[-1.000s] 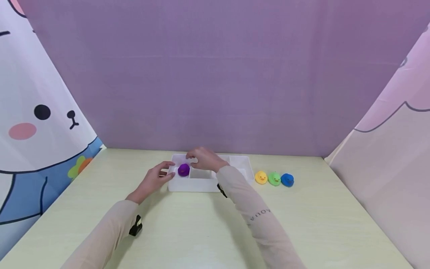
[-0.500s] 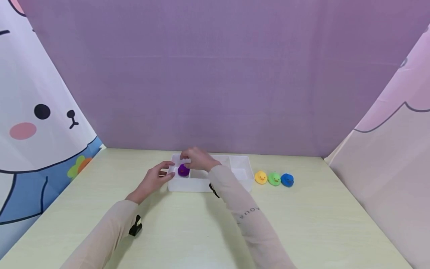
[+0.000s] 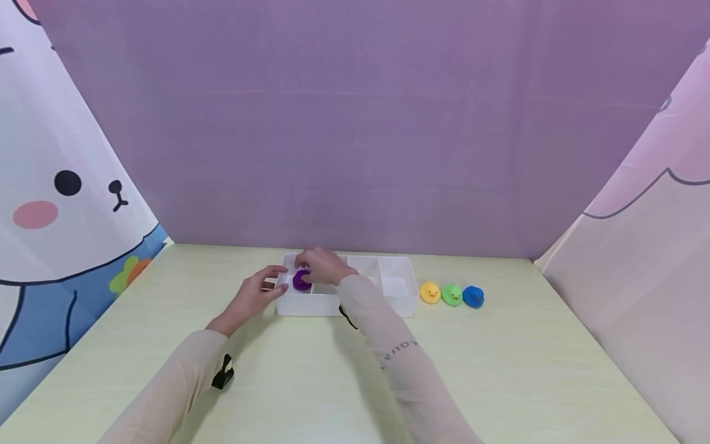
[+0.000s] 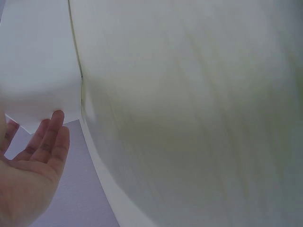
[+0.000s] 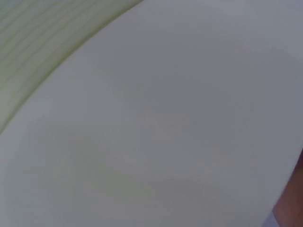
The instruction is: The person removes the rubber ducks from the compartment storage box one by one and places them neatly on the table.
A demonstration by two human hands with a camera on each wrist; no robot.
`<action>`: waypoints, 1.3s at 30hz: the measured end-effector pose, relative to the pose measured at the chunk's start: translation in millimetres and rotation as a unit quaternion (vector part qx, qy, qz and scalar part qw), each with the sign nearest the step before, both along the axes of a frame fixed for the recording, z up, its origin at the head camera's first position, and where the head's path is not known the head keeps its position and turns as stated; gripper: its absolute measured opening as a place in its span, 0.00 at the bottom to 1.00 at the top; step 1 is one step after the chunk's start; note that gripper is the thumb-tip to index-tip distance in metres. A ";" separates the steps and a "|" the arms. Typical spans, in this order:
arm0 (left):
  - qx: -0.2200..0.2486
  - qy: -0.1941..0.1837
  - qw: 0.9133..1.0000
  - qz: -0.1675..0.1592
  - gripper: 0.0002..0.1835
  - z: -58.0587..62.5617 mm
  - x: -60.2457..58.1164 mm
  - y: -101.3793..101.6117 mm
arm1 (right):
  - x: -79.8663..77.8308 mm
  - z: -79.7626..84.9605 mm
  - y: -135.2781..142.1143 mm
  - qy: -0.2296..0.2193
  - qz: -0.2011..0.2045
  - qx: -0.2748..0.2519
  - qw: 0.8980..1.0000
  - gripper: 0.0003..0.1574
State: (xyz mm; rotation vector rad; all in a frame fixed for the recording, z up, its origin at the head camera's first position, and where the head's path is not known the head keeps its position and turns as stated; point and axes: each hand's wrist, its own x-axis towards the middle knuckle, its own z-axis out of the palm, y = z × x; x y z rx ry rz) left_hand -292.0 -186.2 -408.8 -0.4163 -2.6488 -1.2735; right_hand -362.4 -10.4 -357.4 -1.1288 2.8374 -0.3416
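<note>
A white divided box point(image 3: 318, 304) stands near the back of the table. In its leftmost compartment sits a small purple rubber duck point(image 3: 301, 281). My right hand point(image 3: 326, 267) reaches over the box from the right, thumb and fingers bent round the duck and hiding part of it. The fingers of my left hand point(image 3: 256, 297) are spread at the box's left end, thumb toward the front. In the left wrist view, the left hand's fingers point(image 4: 49, 137) are nearly straight, with tips right at the box's white wall point(image 4: 40, 61). Mostly white box wall fills the right wrist view.
Right of the box, a yellow duck point(image 3: 430, 293), a green duck point(image 3: 452, 295) and a blue duck point(image 3: 474, 297) sit in a row on the pale wooden table point(image 3: 310, 382). A purple cloth point(image 3: 355, 135) hangs behind the table's back edge.
My right hand has moved left across the box and down, and its fingers now close round the purple duck. My left hand has stayed at the box's left end.
</note>
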 end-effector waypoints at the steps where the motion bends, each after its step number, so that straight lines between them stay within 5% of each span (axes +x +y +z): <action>1: 0.000 0.000 1.000 0.000 0.20 0.2 0.1 0.1 | -0.6 -0.8 -0.5 0.002 -0.001 0.003 1.000 0.20; 39: 0.001 0.003 1.000 -0.003 0.20 0.4 -0.4 1.8 | 0.9 -4.3 -9.5 0.012 -0.031 0.075 0.997 0.18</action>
